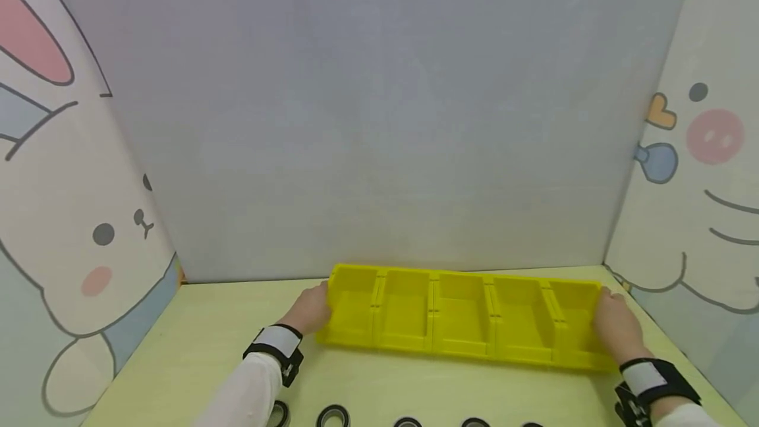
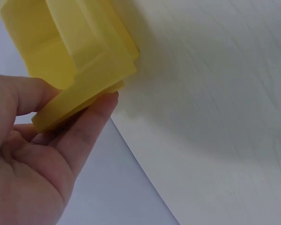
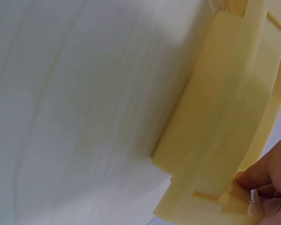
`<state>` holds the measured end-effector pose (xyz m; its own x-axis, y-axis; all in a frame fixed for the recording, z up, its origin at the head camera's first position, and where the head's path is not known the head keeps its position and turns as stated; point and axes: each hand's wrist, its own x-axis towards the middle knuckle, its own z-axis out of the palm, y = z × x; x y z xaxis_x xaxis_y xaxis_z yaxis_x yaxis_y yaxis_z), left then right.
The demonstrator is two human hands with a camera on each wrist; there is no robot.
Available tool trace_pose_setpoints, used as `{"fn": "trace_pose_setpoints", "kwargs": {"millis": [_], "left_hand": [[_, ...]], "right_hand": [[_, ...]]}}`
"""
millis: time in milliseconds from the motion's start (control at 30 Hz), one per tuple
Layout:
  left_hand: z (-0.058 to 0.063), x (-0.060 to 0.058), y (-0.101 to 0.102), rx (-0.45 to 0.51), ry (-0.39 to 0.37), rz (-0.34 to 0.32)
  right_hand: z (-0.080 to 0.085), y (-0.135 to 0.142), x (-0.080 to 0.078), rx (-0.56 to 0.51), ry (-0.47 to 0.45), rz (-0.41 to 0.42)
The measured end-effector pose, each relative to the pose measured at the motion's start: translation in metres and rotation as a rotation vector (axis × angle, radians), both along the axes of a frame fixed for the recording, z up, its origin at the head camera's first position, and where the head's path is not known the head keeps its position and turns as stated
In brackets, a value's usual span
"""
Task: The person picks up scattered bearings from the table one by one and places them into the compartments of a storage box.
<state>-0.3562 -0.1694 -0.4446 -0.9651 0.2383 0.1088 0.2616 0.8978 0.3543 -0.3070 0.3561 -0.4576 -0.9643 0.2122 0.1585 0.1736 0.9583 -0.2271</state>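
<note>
A long yellow parts bin, split by walls into several compartments in a row, stretches between my two hands near the back of the table. My left hand grips its left end. The left wrist view has the thumb over the yellow end wall and the fingers against its other side. At the right end, my right hand pinches the edge of the bin. In the right wrist view the fingertips press on the yellow rim, partly cut off by the frame. The compartments hold nothing visible.
Several ring-shaped metal bearings with dark rims, one of them a bearing, lie along the near edge of the head view. A grey-white back panel rises behind the pale table. Cartoon-printed side panels flank it.
</note>
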Motion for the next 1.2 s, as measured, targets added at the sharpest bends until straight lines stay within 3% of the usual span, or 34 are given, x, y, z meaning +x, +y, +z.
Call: {"fn": "trace_pose_setpoints", "kwargs": {"millis": [200, 467, 1200], "left_hand": [[0.002, 0.013, -0.025, 0.008, -0.061, 0.045], [0.001, 0.027, -0.051, 0.011, -0.073, 0.075], [0.003, 0.050, -0.087, 0.045, -0.063, 0.096]], "right_hand": [[-0.002, -0.021, -0.007, -0.016, 0.028, 0.043], [0.003, -0.050, -0.010, -0.010, 0.023, 0.053], [-0.002, -0.085, -0.027, -0.001, 0.044, 0.069]]}}
